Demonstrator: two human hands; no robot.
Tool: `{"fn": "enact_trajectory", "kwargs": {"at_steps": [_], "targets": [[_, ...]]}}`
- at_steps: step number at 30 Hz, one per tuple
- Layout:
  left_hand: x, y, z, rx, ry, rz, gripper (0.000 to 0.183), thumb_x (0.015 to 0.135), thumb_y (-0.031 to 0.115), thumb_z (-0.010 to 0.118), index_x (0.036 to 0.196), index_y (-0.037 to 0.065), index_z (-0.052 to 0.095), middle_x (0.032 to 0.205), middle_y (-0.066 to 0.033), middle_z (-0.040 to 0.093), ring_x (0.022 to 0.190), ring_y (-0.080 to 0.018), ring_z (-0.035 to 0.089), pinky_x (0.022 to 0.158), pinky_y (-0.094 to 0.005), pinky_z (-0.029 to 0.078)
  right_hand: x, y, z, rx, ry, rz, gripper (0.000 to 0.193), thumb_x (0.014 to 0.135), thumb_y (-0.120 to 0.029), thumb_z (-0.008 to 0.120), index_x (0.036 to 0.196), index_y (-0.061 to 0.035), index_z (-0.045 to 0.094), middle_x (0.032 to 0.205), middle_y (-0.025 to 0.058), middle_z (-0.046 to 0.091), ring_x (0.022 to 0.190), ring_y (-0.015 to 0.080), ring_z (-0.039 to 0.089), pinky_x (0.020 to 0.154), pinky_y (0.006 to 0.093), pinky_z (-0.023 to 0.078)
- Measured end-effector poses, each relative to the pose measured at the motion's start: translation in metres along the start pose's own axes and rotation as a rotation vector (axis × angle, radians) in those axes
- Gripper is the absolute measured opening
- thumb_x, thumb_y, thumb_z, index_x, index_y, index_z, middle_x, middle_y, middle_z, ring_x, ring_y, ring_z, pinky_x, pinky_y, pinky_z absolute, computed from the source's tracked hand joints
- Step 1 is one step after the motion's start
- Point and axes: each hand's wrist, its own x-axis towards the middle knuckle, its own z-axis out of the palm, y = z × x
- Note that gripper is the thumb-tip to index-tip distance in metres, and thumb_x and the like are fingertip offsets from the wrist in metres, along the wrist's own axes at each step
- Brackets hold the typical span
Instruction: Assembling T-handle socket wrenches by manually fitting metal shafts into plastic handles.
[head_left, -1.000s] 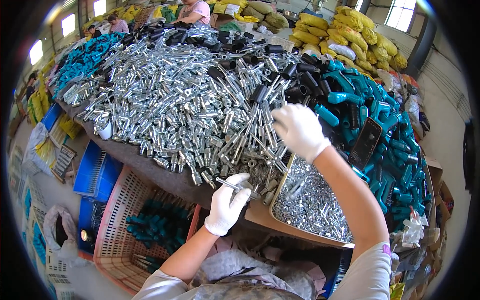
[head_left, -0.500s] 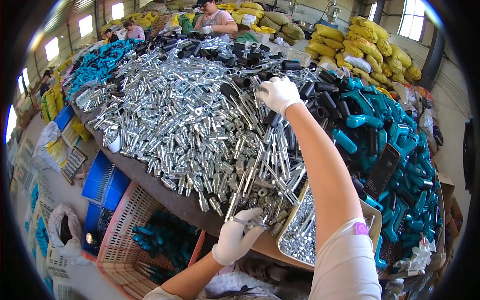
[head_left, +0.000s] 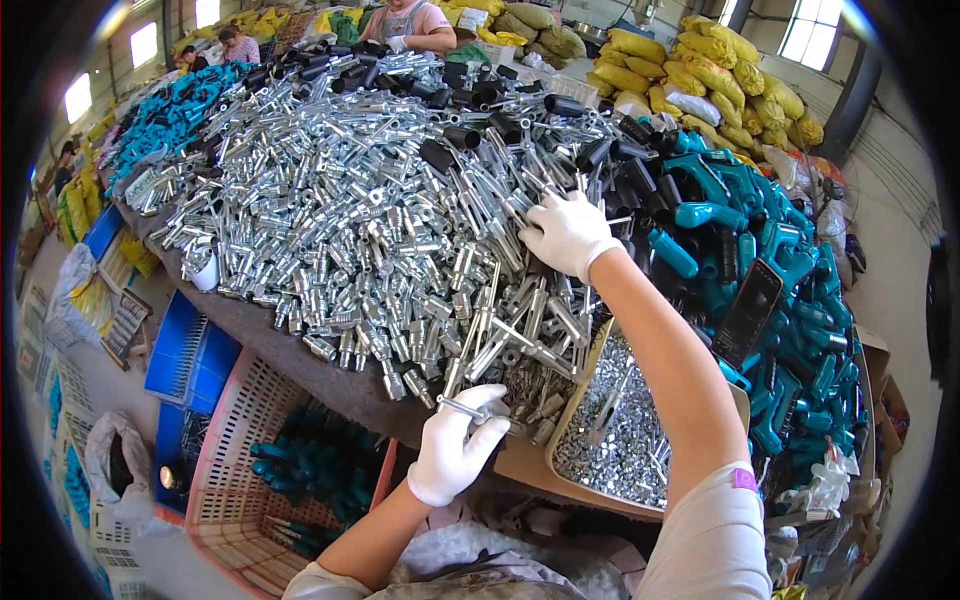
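My left hand, in a white glove, is at the near edge of the pile. Its thumb and fingers are closed on a thin metal pin that lies crosswise. Farther off, my gloved right hand reaches palm down over the heap of shiny metal parts, beside black tubes. Its fingers are curled, and their tips are hidden among the parts, so I cannot make out what they hold. Between the hands, several long metal rods lie crossed over one another.
A tray of small metal pieces stands below my right forearm. Teal handles and a dark phone lie to the right. At lower left is a pink basket with teal parts. A person stands across the pile.
My right hand has come nearer, from the black tubes back to the metal rods. My left hand has shifted slightly left, with the pin still in it. The whole view has tilted a little downward.
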Motion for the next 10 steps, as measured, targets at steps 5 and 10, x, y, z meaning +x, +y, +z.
{"fn": "enact_trajectory", "kwargs": {"at_steps": [5,10], "targets": [[0.0,-0.011,0.006,-0.042,0.007,-0.001,0.035,0.092,0.013,0.069,0.124,0.0,0.061,0.095,-0.0109,0.069,0.083,-0.018,0.066,0.076,-0.0296,0.053,-0.018,-0.001,-0.016,-0.187,-0.217,-0.026,0.033,0.095,-0.034,0.045,0.1,-0.0183,0.073,0.105,0.0079,0.07,0.097,0.028,0.067,0.086,0.0443,0.05],[-0.001,-0.01,0.003,-0.007,0.008,0.033,0.036,0.092,0.014,0.07,0.124,0.0,0.061,0.093,-0.0103,0.069,0.079,-0.0189,0.065,0.075,-0.0309,0.053,-0.05,0.0,-0.035,-0.14,-0.221,-0.162,0.031,0.098,-0.032,0.044,0.113,-0.0235,0.07,0.097,0.0027,0.071,0.097,0.0279,0.069,0.087,0.0436,0.051]]}}
